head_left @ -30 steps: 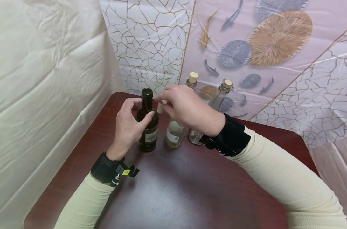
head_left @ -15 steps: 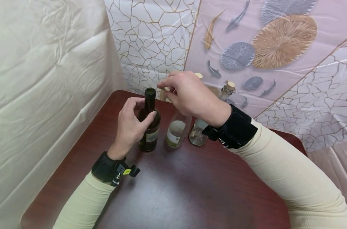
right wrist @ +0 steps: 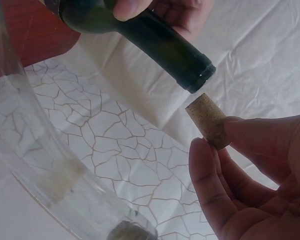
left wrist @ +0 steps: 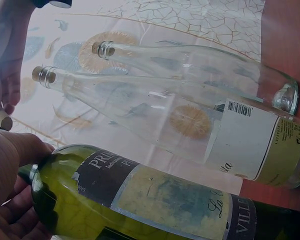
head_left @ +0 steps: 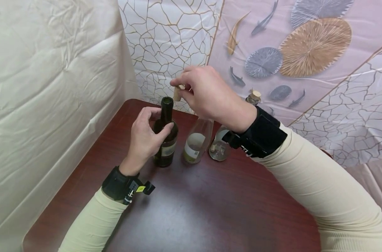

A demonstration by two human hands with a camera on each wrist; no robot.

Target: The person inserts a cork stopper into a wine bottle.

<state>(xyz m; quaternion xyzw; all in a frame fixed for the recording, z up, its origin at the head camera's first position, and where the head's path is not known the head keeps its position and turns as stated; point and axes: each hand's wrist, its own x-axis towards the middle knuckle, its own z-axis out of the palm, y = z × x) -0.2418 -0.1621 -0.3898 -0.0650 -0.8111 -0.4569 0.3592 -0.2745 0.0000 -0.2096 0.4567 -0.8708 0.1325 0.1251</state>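
Observation:
A dark green wine bottle point(head_left: 165, 158) stands upright on the table with its mouth uncovered. My left hand point(head_left: 145, 134) holds it around the shoulder and lower neck, thumb in front and fingers behind. Between thumb and fingers, my right hand point(head_left: 209, 92) pinches a tapered cork point(head_left: 177, 94), slightly right of and above the bottle mouth. In the right wrist view the cork point(right wrist: 208, 121) points its end at the rim of the green bottle point(right wrist: 165, 47), with a small gap between them.
Right of the green bottle stands a clear labelled bottle point(head_left: 195, 143), its top hidden by the right hand in the head view. Beside it is another clear bottle point(head_left: 218, 152). Both carry corks in the left wrist view. Cloth point(head_left: 64, 87) hangs along the table's left and back.
My right hand has raised the cork from beside the green bottle's neck to just above mouth level. My left hand stays on the bottle. The head view has shifted slightly.

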